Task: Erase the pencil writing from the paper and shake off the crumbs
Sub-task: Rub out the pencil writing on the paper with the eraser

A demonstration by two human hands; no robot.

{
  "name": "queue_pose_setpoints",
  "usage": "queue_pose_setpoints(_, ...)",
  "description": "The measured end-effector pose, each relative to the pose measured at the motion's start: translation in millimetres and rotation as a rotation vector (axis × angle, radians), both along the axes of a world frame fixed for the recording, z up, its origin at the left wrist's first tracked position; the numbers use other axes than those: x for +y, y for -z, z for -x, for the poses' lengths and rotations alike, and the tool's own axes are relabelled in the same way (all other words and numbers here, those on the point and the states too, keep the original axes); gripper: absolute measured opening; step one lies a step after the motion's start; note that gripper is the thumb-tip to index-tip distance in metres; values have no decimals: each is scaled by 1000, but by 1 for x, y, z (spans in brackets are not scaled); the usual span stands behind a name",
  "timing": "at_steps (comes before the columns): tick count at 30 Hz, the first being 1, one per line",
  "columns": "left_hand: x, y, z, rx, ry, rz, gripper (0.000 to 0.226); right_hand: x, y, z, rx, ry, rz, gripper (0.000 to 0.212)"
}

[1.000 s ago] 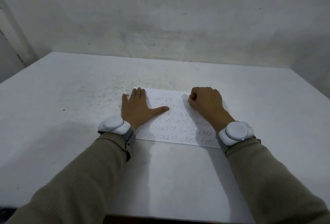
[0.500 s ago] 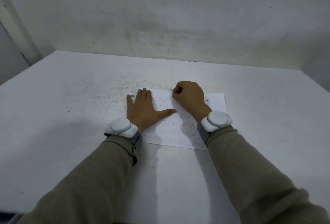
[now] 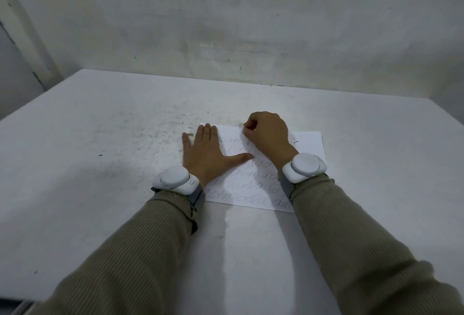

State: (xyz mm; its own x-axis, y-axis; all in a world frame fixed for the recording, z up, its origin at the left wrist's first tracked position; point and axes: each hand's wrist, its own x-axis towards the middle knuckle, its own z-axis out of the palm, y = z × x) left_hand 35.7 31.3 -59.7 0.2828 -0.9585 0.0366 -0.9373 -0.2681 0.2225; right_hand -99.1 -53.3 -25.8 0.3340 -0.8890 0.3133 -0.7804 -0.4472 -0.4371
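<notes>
A white sheet of paper (image 3: 310,145) with several lines of pencil writing lies flat on the white table (image 3: 100,189). My left hand (image 3: 208,156) presses flat on the paper's left edge, fingers straight and thumb spread to the right. My right hand (image 3: 267,136) is over the paper's far edge, near its top left. Its fingers are curled and pinch a small eraser (image 3: 243,125) that is almost entirely hidden. The fingertips touch the top line of writing. My right forearm covers the right ends of the lower lines.
Grey smudges and small dark specks (image 3: 150,126) are scattered on the table left of the paper. A pale wall (image 3: 226,26) rises right behind the table's far edge. Both wrists carry white bands.
My right hand has moved left and farther away across the paper, from its upper middle to the top edge. My left hand stays pressed flat in the same place.
</notes>
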Motion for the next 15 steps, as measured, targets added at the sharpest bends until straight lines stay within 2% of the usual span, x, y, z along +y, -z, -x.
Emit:
queue_pose_setpoints(2, 0, -1, 0, 7, -2, -2, 142, 3, 1, -5, -11, 5, 10, 12)
queue_pose_setpoints(5, 1, -2, 1, 11, 1, -5, 137, 7, -1, -7, -68, -88, -81, 8)
queue_pose_setpoints(10, 1, -1, 0, -13, 8, -2, 136, -1, -8, 21, 26, 45, -55, 10)
queue_pose_setpoints(15, 0, 0, 1, -16, 6, 12, 136, -3, -9, 53, 1, -13, -144, 4)
